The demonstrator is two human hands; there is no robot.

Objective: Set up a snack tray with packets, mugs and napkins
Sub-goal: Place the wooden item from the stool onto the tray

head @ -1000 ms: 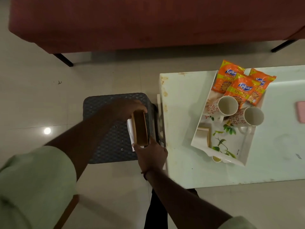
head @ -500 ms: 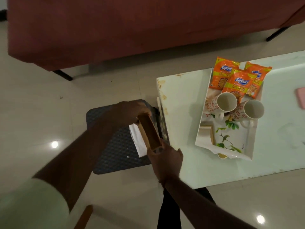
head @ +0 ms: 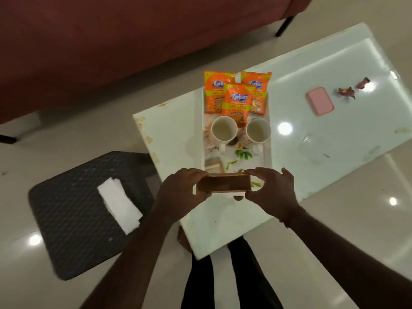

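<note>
Both hands hold a brown wooden napkin holder (head: 223, 183) level over the near end of the white floral tray (head: 267, 157). My left hand (head: 180, 188) grips its left end, my right hand (head: 272, 188) its right end. On the tray lie three orange snack packets (head: 236, 98) at the far end and two white mugs (head: 224, 130) (head: 258, 130) side by side in the middle. A small wooden piece (head: 215, 165) rests in the tray's near left corner. White napkins (head: 119, 204) lie on the dark stool (head: 73, 210) to the left.
The tray sits on a white glossy table (head: 334, 134). A pink case (head: 320, 104), crumpled wrappers (head: 347, 92) and a clear lid (head: 312, 146) lie on its right half. A dark red sofa (head: 133, 36) stands beyond. My legs show under the table's near edge.
Both hands lifted the wooden holder off the stool and carried it right, over the tray. The napkins stayed on the stool. The view swung right.
</note>
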